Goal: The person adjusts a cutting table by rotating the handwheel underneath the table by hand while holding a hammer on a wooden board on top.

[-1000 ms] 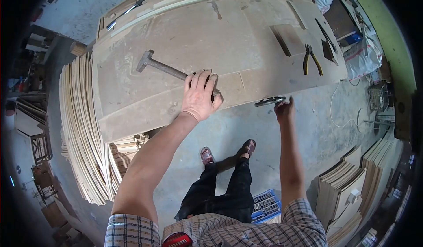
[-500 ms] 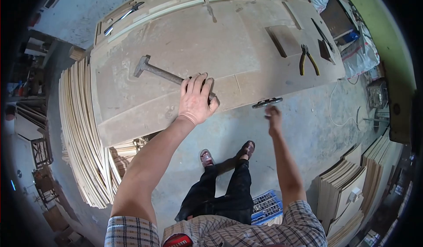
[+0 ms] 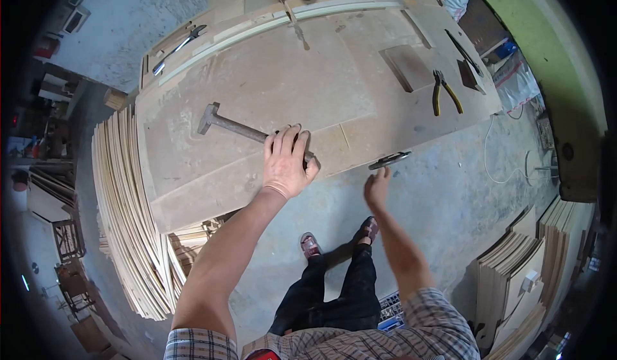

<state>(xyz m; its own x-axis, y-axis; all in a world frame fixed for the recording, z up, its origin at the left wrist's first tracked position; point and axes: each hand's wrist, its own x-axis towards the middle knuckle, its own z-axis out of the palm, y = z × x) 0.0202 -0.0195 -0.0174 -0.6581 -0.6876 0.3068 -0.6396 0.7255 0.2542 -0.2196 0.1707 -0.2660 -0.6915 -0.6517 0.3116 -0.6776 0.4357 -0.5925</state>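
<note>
A metal hammer [image 3: 234,125] lies on the worktable [image 3: 276,83], its head to the left. My left hand [image 3: 286,164] rests on the table near the front edge, fingers curled over the end of the hammer's handle. At the front edge a dark handwheel [image 3: 389,161] sticks out, seen almost edge-on. Just below it is my right hand [image 3: 376,191], closed, with fingers reaching up to the wheel's underside; its grip there is partly hidden and slightly blurred.
Yellow-handled pliers [image 3: 445,96] and a flat wooden block [image 3: 408,67] lie on the right of the table. A wrench [image 3: 180,48] lies at the back left. Stacked wooden strips [image 3: 128,212] stand left, stacked boards [image 3: 511,270] right. A green machine frame [image 3: 546,51] borders the right.
My right hand has moved left beneath the handwheel. My left hand stays on the hammer handle. The whole view has shifted slightly.
</note>
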